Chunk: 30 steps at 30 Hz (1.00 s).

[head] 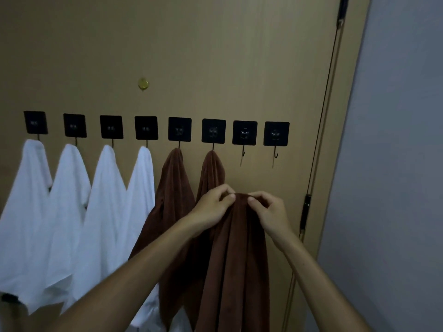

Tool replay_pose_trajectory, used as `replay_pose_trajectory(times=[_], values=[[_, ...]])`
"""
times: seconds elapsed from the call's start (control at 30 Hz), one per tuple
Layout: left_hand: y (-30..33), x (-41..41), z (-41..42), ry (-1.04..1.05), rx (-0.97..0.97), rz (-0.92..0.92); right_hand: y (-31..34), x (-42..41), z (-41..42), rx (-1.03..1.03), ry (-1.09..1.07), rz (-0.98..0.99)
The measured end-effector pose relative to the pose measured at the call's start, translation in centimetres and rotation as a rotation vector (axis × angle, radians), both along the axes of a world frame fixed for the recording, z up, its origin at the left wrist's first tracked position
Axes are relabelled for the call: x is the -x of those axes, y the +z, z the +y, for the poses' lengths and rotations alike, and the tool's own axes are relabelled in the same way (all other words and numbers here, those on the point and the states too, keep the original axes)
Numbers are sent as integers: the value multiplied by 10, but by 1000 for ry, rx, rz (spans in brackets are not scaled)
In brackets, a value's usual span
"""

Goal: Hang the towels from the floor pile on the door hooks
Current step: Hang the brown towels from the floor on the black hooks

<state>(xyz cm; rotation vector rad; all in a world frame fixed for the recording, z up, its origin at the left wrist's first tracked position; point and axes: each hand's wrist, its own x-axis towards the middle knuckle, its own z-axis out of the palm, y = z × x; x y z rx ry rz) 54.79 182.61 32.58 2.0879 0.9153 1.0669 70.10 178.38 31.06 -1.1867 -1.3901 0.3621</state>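
Observation:
A row of black square hooks runs across the tan door [215,56]. Several white towels [72,212] hang from the left hooks, and two brown towels [175,188] hang beside them. Two hooks at the right are bare: one [243,153] and the last [275,155]. My left hand [213,207] and my right hand [268,212] both pinch the top edge of a third brown towel [237,259]. It hangs down in folds below the bare hooks, in front of the door.
A small yellow round knob [143,83] sticks to the door above the hooks. The door's right edge with dark hinges [305,212] meets a grey wall [395,164]. The floor pile is out of view.

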Motion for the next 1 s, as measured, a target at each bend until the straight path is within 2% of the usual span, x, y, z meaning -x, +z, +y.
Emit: replay_pose_trajectory(times=[0.2, 0.47, 0.6, 0.73, 0.87, 1.0], values=[[50, -20, 43, 148, -296, 32, 50, -10, 41, -110, -78, -90], [106, -49, 84, 260, -378, -5, 113, -17, 102, -111, -339, -300], [80, -56, 91, 299, -364, 115, 91, -16, 114, -63, -398, -361], [42, -59, 82, 253, -246, 28, 45, -12, 107, -77, -364, -299], [21, -57, 75, 397, -483, 50, 35, -5, 99, -164, -434, -344], [-16, -61, 76, 210, -452, 26, 22, 3, 95, -178, -258, -335]])
